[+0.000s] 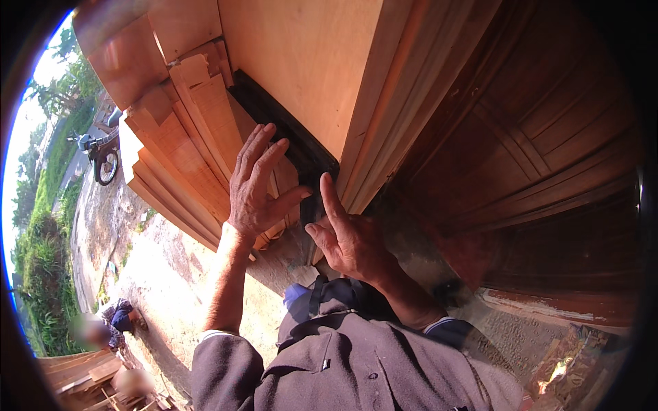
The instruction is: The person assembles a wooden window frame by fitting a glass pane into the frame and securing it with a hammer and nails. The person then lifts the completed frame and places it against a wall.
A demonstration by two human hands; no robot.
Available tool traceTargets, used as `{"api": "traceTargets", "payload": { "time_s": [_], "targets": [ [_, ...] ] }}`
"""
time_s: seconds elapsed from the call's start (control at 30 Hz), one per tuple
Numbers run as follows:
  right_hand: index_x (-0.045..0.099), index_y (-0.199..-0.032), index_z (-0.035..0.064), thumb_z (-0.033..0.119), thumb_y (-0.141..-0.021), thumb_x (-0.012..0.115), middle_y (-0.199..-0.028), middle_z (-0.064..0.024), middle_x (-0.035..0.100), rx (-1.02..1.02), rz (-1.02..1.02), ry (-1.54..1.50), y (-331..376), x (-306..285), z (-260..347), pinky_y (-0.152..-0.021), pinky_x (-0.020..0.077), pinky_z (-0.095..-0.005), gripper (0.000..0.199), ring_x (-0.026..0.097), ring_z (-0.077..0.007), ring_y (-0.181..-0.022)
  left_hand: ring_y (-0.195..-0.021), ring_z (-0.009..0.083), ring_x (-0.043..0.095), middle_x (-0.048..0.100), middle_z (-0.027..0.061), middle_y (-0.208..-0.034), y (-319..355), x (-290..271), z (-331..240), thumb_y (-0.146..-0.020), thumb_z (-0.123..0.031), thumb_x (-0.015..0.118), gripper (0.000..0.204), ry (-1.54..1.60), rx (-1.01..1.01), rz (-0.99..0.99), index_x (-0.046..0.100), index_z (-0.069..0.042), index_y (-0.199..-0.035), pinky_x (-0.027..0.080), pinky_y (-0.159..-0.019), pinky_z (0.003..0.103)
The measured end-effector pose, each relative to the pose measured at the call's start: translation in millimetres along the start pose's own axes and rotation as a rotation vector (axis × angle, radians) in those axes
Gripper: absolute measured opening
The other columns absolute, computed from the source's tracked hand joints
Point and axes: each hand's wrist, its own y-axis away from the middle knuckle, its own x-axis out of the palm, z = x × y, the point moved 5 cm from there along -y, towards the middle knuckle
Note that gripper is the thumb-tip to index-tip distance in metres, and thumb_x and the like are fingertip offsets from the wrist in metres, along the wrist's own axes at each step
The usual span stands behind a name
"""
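My left hand (257,185) is raised with its fingers spread and nothing in it. Across from it, my right hand (353,243) has its index finger and thumb stretched out, and it holds nothing either; its other fingers are partly hidden. Behind and between the hands runs a black bar-like piece (264,103), along the lower edge of a pale wooden panel (295,58). I cannot tell whether the fingertips touch it. A stack of reddish-brown boards (188,130) leans just left of my left hand.
Long wooden mouldings (404,89) stand right of the panel, beside dark panelled woodwork (534,130). Sunlit ground (171,253) lies to the left. A motorcycle (103,154) is parked far left. A person (116,322) is at lower left, near wood pieces (89,377).
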Motion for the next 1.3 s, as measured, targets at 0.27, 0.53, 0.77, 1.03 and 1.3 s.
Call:
{"api": "traceTargets", "payload": {
  "time_s": [0.27, 0.53, 0.77, 1.03, 1.3],
  "targets": [
    [0.026, -0.158, 0.0001, 0.015, -0.094, 0.071, -0.083, -0.0166, 0.072, 0.027, 0.012, -0.031, 9.1, 11.2, -9.6, -0.065, 0.0585, -0.0372, 0.080, 0.074, -0.0299, -0.074, -0.147, 0.0432, 0.035, 0.035, 0.0241, -0.160, 9.7, 5.0, -8.0, -0.069, -0.042, 0.090, 0.098, 0.045, -0.017, -0.022, 0.045, -0.010, -0.151, 0.035, -0.117, 0.052],
    [0.024, -0.158, -0.0026, 0.007, -0.095, 0.069, -0.086, -0.0124, 0.072, 0.033, -0.007, -0.060, 20.2, 19.1, -18.9, -0.067, 0.0572, -0.0321, 0.078, 0.073, -0.0248, -0.071, -0.148, 0.0449, 0.033, 0.032, 0.0293, -0.159, 45.5, -11.7, 8.0, -0.093, -0.059, 0.062, 0.081, -0.014, -0.093, -0.118, 0.042, -0.008, -0.153, 0.032, -0.117, 0.056],
    [0.029, -0.156, -0.0047, -0.001, -0.093, 0.068, -0.082, -0.0084, 0.070, -0.153, -0.053, -0.128, 42.3, 18.3, -12.5, -0.068, 0.0559, -0.0286, 0.074, 0.069, -0.0171, -0.067, -0.148, 0.0403, 0.034, 0.034, 0.0237, -0.160, 177.8, -32.2, 53.3, -0.103, -0.042, 0.055, 0.060, -0.085, -0.521, -0.164, 0.043, -0.009, -0.152, 0.031, -0.119, 0.051],
    [0.042, -0.153, 0.0026, 0.002, -0.088, 0.071, -0.084, -0.0102, 0.071, -0.019, 0.470, -0.181, 113.8, 95.0, -30.1, -0.066, 0.0573, -0.0350, 0.070, 0.072, -0.0259, -0.072, -0.131, 0.0380, 0.056, 0.059, 0.0259, -0.137, 494.9, 45.6, 15.4, -0.106, -0.042, 0.048, 0.055, 0.127, -1.565, 0.126, 0.052, -0.001, -0.142, 0.042, -0.111, 0.043],
    [0.054, -0.144, 0.0075, 0.024, -0.095, 0.065, -0.091, -0.0181, 0.072, 0.279, 1.107, 0.072, 253.2, 196.1, -144.8, -0.075, 0.0555, -0.0456, 0.053, 0.071, -0.0361, -0.082, -0.136, 0.0307, 0.051, 0.056, 0.0228, -0.144, 636.4, 85.2, -101.9, -0.104, -0.044, 0.050, 0.063, 0.615, -1.783, 0.410, 0.051, 0.004, -0.144, 0.036, -0.116, 0.038]
  ]
}}
